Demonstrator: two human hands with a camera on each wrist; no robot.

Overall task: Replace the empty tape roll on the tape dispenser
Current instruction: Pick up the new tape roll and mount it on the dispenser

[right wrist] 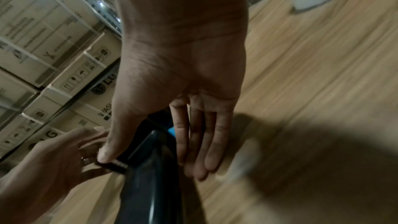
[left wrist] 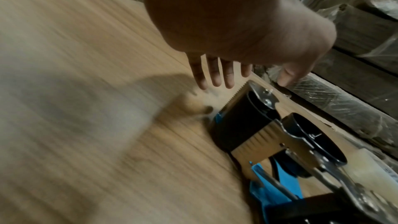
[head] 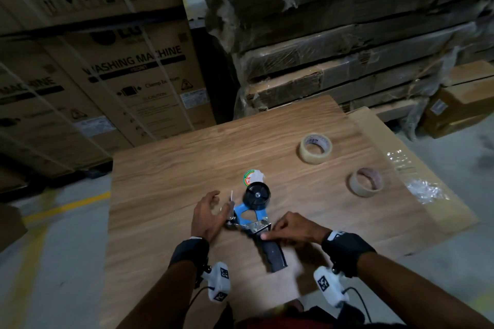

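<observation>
The blue tape dispenser (head: pixel 252 215) lies on its side on the wooden table (head: pixel 173 168); its black hub (head: pixel 256 196) carries no roll. My right hand (head: pixel 275 230) holds it at the top of the black handle (right wrist: pixel 148 185), thumb on one side and fingers along the other. Just left of the toothed cutter blade (left wrist: pixel 231 98) my left hand (head: pixel 213 205) hovers with fingers spread and straight, gripping nothing. A full clear tape roll (head: pixel 315 147) and an empty cardboard core (head: pixel 365 181) sit apart at the right of the table.
A round green-and-white sticker (head: pixel 252 176) lies just beyond the hub. Flat cardboard (head: pixel 427 181) pokes out under the table's right side. Stacked washing-machine cartons (head: pixel 107 75) stand left, plastic-wrapped flat packs (head: pixel 347 35) behind. Bare tabletop stretches to the left of my left hand.
</observation>
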